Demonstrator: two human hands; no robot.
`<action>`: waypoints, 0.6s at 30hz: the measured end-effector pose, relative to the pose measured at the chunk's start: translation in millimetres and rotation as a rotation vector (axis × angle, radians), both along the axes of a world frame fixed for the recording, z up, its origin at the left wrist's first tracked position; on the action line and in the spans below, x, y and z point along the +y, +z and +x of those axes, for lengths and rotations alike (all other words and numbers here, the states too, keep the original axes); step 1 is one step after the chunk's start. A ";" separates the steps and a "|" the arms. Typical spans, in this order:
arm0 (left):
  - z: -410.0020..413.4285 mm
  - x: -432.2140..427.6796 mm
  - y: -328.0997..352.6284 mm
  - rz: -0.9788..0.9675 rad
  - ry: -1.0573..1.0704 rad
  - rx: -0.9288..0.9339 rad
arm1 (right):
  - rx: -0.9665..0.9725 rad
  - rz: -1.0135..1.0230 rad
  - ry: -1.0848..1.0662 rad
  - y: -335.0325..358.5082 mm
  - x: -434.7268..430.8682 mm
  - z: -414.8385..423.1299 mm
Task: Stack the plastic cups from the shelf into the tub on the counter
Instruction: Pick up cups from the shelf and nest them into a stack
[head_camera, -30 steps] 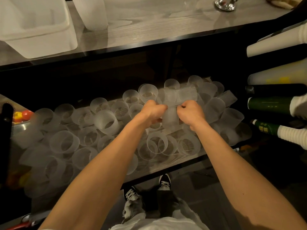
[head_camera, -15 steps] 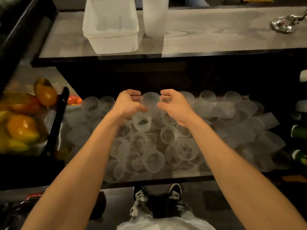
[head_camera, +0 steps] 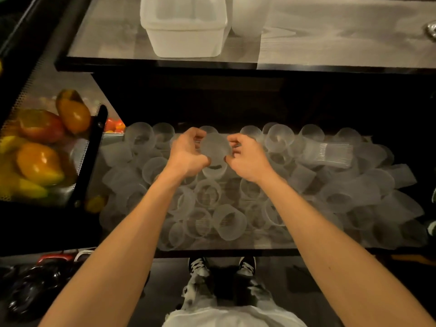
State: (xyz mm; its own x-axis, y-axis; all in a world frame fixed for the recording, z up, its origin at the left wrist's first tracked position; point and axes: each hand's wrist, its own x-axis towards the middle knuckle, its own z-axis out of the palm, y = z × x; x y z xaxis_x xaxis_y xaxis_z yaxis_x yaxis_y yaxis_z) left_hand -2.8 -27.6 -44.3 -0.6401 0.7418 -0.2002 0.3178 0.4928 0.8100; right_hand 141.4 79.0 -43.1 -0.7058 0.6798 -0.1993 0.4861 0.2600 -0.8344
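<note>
Where hands [head_camera: 188, 153] [head_camera: 246, 159] grip the cup [head_camera: 214, 149] (frosted), edges hide.

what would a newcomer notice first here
The heap of frosted plastic cups covering the lower shelf, with the left hand and right hand gripping one cup above its far middle. Next, the white tub on the counter above and the mangoes at left.

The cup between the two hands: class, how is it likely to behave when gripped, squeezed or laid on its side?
The cup looks thin and see-through, so probably light and apt to flex if squeezed. Round like the cups lying sideways on the shelf, it would likely roll.
</note>
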 end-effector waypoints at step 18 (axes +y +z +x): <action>-6.8 6.1 -31.7 -0.260 -0.209 0.005 | -0.217 -0.128 0.104 -18.5 0.7 -3.6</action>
State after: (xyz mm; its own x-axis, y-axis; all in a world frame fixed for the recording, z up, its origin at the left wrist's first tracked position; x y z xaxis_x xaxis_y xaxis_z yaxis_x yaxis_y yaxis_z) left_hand -9.6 -21.5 -75.9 -0.4809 0.7817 -0.3971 0.4373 0.6064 0.6642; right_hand 137.9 79.7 -61.7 -0.7018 0.5657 -0.4330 0.6332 0.2169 -0.7429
